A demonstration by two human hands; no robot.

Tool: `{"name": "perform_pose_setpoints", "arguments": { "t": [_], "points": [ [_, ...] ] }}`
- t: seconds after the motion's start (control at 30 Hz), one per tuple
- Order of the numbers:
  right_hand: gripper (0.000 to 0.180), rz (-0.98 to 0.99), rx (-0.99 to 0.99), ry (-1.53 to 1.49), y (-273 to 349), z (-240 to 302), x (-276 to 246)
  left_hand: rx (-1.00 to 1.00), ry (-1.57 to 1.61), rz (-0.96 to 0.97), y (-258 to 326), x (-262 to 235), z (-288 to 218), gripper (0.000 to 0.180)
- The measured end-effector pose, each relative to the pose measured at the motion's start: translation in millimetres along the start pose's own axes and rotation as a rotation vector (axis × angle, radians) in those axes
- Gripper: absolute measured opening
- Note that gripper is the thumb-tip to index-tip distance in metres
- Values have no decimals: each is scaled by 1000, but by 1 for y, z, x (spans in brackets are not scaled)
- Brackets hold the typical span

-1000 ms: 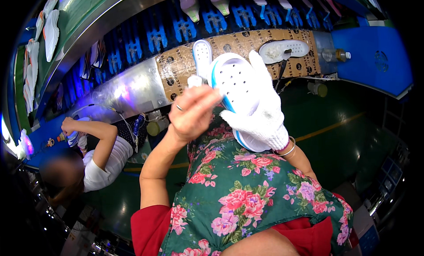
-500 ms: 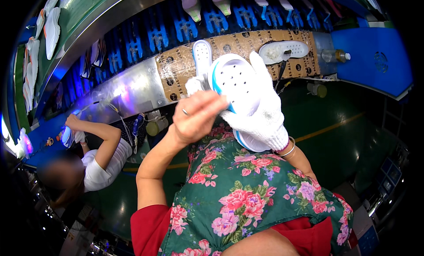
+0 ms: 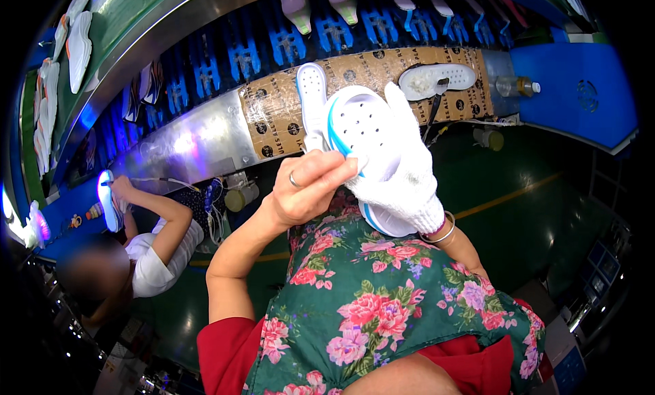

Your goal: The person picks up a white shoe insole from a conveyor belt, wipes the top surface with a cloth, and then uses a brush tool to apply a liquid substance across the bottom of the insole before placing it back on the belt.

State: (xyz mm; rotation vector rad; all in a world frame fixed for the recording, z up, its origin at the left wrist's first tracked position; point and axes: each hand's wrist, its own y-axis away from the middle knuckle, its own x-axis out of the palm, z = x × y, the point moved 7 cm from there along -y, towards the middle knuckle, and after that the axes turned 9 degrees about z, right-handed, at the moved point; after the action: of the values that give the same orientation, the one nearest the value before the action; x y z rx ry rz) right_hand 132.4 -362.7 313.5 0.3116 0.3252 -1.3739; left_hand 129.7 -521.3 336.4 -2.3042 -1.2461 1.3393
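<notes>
Clog (image 3: 361,125), white with a blue edge band and a toe dotted with holes, as I see it from the room: it is held up before the flowered apron (image 3: 368,296), its long axis running from just short of twelve o'clock at the toe to just short of six at the heel. From the bare left hand (image 3: 307,187) the clog lies toward two o'clock. That hand is narrow, its fingertips gathered at the blue band; whether anything thin is pinched there I cannot tell. The gloved right hand (image 3: 406,180) is the nearer, wrapped round the clog's far flank and holding it. Count: one clog held; one glove; one cardboard sheet (image 3: 273,119), on which rest two soles with holes, a white sole (image 3: 312,84) at about half past ten from the clog and a paler grey sole (image 3: 462,76) at two; one dark-handled tool (image 3: 434,110) across the latter; one bottle (image 3: 508,86) farther out, between two and three; one co-worker (image 3: 164,255) at eight, with one shoe (image 3: 109,200).
</notes>
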Motion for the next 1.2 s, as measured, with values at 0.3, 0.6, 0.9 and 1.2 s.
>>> {"name": "perform_pose_setpoints", "arguments": {
  "t": [0.3,0.6,0.9,1.2],
  "points": [
    [113,-17,-27,88,-1,2,0,-18,25,-79,0,-5,8,37],
    [113,13,12,95,-4,6,-1,-99,-62,-137,-2,-13,15,36],
    [113,7,-7,15,-1,3,1,-133,-10,-102,6,-6,12,26],
    [113,-8,-18,85,-1,4,2,-82,-14,-104,2,-13,16,38]
  ]
}}
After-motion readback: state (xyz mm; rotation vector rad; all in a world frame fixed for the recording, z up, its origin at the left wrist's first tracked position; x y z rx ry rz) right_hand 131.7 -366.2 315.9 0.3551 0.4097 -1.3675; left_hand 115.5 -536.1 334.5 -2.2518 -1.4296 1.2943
